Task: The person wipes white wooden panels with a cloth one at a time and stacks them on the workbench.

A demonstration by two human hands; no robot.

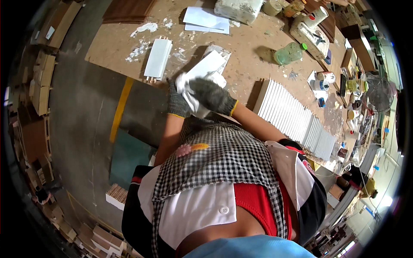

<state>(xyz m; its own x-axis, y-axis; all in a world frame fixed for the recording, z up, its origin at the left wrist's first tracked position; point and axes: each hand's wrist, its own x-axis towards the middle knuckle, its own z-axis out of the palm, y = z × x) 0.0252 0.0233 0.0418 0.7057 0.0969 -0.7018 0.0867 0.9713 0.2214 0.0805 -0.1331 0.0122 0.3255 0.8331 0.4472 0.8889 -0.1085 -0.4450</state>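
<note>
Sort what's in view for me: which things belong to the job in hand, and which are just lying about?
Likely in the job:
- white cloth, between left hand and right hand
- white board just beyond them
- long row of white slats, right
- small white stack, left

Apparently just lying about:
- green-capped bottle
- paper sheets
- white cylindrical container

Matt knit gloves (213,96), crumpled cloth rag (188,97), glossy plastic btl (289,54), smooth painted-look slats (282,109) & matt wood-look tbl (247,69) w/ rough splats (145,29).
</note>
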